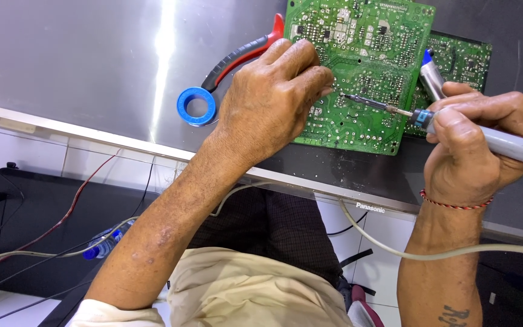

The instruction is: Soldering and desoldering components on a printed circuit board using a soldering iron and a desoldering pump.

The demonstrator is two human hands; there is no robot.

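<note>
Head view, board: we see a green circuit board [364, 72] lying solder side up on a grey metal panel [92, 60], far and right of centre; it is crowded with small silver joints and pale markings, and its far edge runs out of frame.
Head view, left hand: our left hand [273, 97] rests knuckles up on the board's left edge, fingers curled and pressed close together, tips on the board; whether they pinch anything we cannot tell.
Head view, right hand: our right hand [473, 139] is wrapped in a closed grip around the grey handle of a soldering iron [455, 130], thumb laid along it.
Head view, iron tip: the thin metal tip touches the board just right of the left fingertips.
Head view, second board: another green board [461, 60] lies under the first, showing at the right.
Head view, nearby tools: red-and-black-handled pliers [243, 54] and a blue tape roll [196, 106] lie left of the left hand; a silver tool with a blue end [431, 75] sits just beyond the right hand.
Head view, cord: a pale cord [382, 242] trails near us, below the panel's edge.
Head view, obstruction: the left hand hides the board's left margin.
</note>
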